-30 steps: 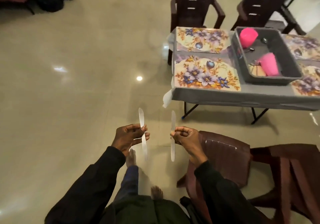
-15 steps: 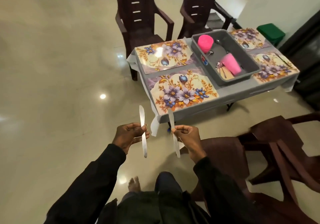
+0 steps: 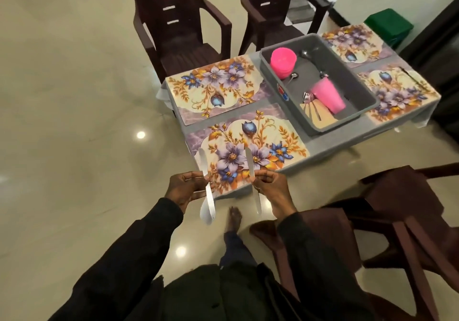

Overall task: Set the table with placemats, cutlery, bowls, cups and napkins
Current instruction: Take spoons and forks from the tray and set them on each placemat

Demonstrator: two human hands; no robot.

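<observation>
Right, starting at the fingers: the left hand (image 3: pixel 185 189) is pinching the left knife (image 3: pixel 201 158) near its middle, thumb against curled fingers, and the right hand (image 3: pixel 270 189) is pinching the right knife (image 3: pixel 249 160) the same way. Both knives are standing roughly upright and apart from each other. Their upper ends are crossing the near placemat (image 3: pixel 273 131) in my view, and I can't tell how high above it they are hanging. The left knife's lower end is blurring, so I'm not reading its shape.

Beyond that mat, a far placemat (image 3: pixel 213 84) is lying beside it. Just right of both, a grey tub (image 3: pixel 345 125) is holding stacked pink bowls (image 3: pixel 283 61), a pink cup (image 3: pixel 327 94) on its side, spoons (image 3: pixel 293 76), forks (image 3: pixel 307 97) and beige napkins (image 3: pixel 321 119). Two more placemats (image 3: pixel 397 94) are lying past the tub.

Everything is sitting on a table (image 3: pixel 330 146) under grey cloth. Two dark chairs (image 3: pixel 178 27) are standing at its far side, and another chair (image 3: pixel 397 209) is crowding my right arm. A bare foot (image 3: pixel 234 217) is showing on the glossy beige floor (image 3: pixel 74 97), and a green bin (image 3: pixel 388 26) is standing by the wall.
</observation>
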